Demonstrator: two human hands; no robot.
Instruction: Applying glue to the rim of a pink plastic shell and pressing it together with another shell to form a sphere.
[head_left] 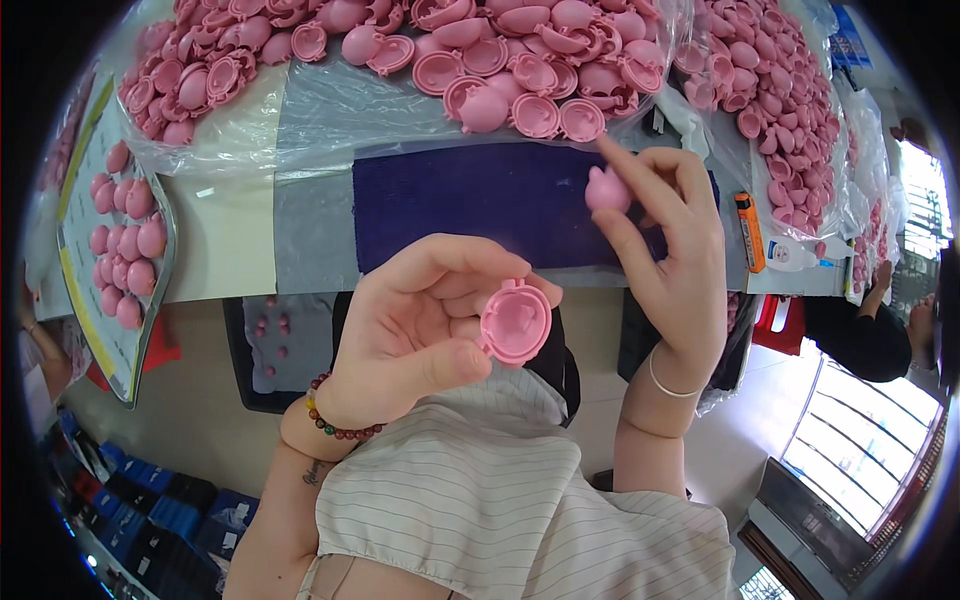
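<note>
My left hand (pixel 405 320) grips a round pink plastic half shell (pixel 517 322) between thumb and fingers. Its hollow side faces me, with a raised rim and a small tab at the top. Over the right part of a dark purple cloth (pixel 460 205), my right hand (pixel 675 235) holds a small rounded pink plastic piece (pixel 607 190) with ear-like points, near the thumb tip. Its index finger stretches out toward the heap. The two pieces are apart. Behind the cloth, a heap of pink half shells (pixel 483 108) lies on clear plastic sheeting.
On the left is a tray (pixel 167 290) with several pink rounded pieces. More pink shells (pixel 770 80) pile up at the far right. An orange-handled cutter (pixel 750 232) and a white bottle (pixel 790 254) lie right of the cloth. Below the table edge sits a dark bin (pixel 262 398).
</note>
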